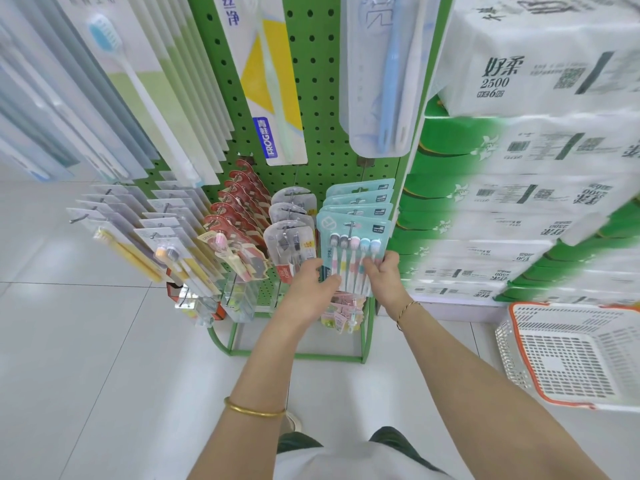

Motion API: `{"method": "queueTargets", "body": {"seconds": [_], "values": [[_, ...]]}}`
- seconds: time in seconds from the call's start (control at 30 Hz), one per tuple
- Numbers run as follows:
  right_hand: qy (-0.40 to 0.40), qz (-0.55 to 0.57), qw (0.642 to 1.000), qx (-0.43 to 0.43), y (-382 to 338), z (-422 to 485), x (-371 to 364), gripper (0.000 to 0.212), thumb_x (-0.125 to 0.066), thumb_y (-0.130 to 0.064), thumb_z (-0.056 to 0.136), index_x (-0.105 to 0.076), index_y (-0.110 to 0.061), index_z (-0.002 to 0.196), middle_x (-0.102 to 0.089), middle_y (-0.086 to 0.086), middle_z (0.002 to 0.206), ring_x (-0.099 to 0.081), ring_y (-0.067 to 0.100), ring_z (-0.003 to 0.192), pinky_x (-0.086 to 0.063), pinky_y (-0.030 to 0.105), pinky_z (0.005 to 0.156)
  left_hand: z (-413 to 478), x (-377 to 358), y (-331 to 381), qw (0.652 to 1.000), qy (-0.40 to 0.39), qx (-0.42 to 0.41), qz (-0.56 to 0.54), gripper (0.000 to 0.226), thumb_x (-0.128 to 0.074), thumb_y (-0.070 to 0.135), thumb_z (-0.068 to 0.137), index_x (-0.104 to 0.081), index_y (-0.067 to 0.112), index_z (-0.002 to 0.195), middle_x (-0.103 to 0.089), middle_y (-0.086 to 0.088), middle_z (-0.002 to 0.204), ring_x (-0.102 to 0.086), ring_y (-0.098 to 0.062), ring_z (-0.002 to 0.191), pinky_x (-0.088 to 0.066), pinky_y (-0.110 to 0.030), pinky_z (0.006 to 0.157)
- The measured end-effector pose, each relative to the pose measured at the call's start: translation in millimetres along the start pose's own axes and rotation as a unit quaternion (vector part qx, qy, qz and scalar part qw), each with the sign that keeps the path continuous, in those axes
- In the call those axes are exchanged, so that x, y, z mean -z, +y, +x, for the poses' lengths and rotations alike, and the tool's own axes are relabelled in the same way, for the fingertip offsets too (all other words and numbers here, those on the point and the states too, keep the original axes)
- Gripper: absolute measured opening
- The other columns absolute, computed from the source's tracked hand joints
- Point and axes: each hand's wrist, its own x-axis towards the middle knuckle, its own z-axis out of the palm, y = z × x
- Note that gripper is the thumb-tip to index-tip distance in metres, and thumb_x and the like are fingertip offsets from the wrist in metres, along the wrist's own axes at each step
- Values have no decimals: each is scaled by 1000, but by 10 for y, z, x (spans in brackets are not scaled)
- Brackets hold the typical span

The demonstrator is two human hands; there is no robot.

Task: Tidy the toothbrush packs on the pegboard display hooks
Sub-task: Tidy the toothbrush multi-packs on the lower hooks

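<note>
Far left of green perforated metal pegboard (pixel 318 81): clear-fronted packs with yellow toothbrushes (pixel 119 252), hanging in a fanned row. Next along: clear packs with orange and grey brush heads (pixel 166 252), then red-carded packs (pixel 235 216), then clear blister packs with dark brush heads (pixel 291 237).

Left-hand grip (pixel 311 289): pinching lower left edge of front teal-carded five-toothbrush pack (pixel 353 247), thumb on the face, fingers curled behind. Pack hanging at front of rightmost lower hook (pixel 352 226), wire tip showing through the hang hole, several like packs ranked behind.

Right-hand grip (pixel 384 275): pinching same pack at lower right edge, thumb in front, fingers wrapped round the side.

Step in hand, by judgement: squaring the front teal pack on its hook, both edges held.

Next move, likely: level the pack, slide back along the wire until flush with the one behind, then release both sides. Calls for light, even pressure. Thin card looks easy to bend, or to tear at the hang hole if twisted. Blister packs just beside on the left, easy to nudge.

Further right: stacked white and green tissue bales (pixel 519 202). White plastic basket with orange rim (pixel 568 355) on pale tiled floor (pixel 104 341).
</note>
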Motion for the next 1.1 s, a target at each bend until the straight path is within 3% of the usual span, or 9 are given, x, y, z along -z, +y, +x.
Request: {"method": "queueTargets", "body": {"seconds": [0.1, 0.23, 0.33, 0.47, 0.67, 0.77, 0.93, 1.0, 1.1], "values": [[39, -10, 999, 7, 66, 39, 51, 29, -56, -16, 94, -29, -7, 103, -34, -2, 86, -39, 11, 77, -38, 26, 73, 11, -1, -6, 1000, 0, -2, -5, 43, -47, 22, 99, -37, 12, 140, -47, 0, 132, -44, -12, 112, -35, -26, 92], [77, -18, 997, 5, 72, 71, 147, 73, -76, -20, 79, -28, -5, 133, -40, 10, 121, -43, 21, 111, -41, 33, 97, -10, 5, 8, 1000, 0, 3, -6, 54, -48, 26, 98, -28, 13, 147, -36, -5, 149, -37, -20, 135, -33, -39, 110], [67, -9, 997, 24, -34, 131, 203, 91, -82, -18, 72, -23, -9, 141, -35, 9, 138, -38, 20, 126, -37, 37, 107, -22, -6, 6, 1000, -3, 6, -9, 53, -48, 25, 99, -29, 12, 146, -36, -5, 149, -36, -19, 135, -33, -35, 109], [43, -13, 998, 50, -143, 137, 221, 83, -83, -12, 70, -29, -8, 133, -41, 3, 124, -43, 19, 118, -40, 32, 102, -22, -19, -3, 1000, -7, 1, -19, 42, -47, 19, 99, -39, 11, 139, -43, 4, 116, -41, -9, 109, -37, -27, 96], [54, -65, 995, 55, -119, 130, 177, 65, -84, -15, 68, -42, -12, 118, -45, 7, 118, -48, 20, 104, -44, 30, 94, -38, -7, -3, 1000, -8, 9, -7, 50, -50, 27, 96, -36, 16, 143, -43, -3, 144, -43, -19, 129, -39, -44, 107], [41, -111, 992, 44, -99, 155, 150, 62, -83, -24, 70, -50, -9, 121, -41, 7, 117, -46, 19, 99, -42, 28, 90, -62, 11, 18, 1000, -2, 12, -12, 50, -49, 25, 98, -33, 13, 144, -43, -5, 144, -43, -18, 126, -38, -41, 107], [29, -109, 992, 57, -89, 130, 155, 47, -83, -31, 66, -62, -15, 105, -56, 8, 108, -56, 26, 94, -52, 43, 84, -45, 17, -8, 1000, -2, 3, -20, 48, -50, 23, 97, -35, 11, 142, -42, -6, 143, -43, -18, 124, -38, -39, 107], [20, -70, 995, 65, -112, 75, 168, 40, -81, -20, 71, -61, -17, 105, -63, 4, 105, -60, 20, 90, -53, 38, 81, -48, 17, -9, 1000, -2, 1, -19, 46, -50, 21, 97, -37, 11, 140, -45, -5, 140, -45, -15, 116, -39, -34, 103], [5, -12, 998, 68, -119, -28, 196, 40, -73, -7, 79, -57, -16, 115, -62, -10, 96, -57, -1, 83, -49, 16, 72, -33, 19, -19, 1000, -3, -1, -19, 45, -47, 17, 99, -35, 9, 141, -45, -3, 136, -41, -9, 106, -39, -28, 94]]}}
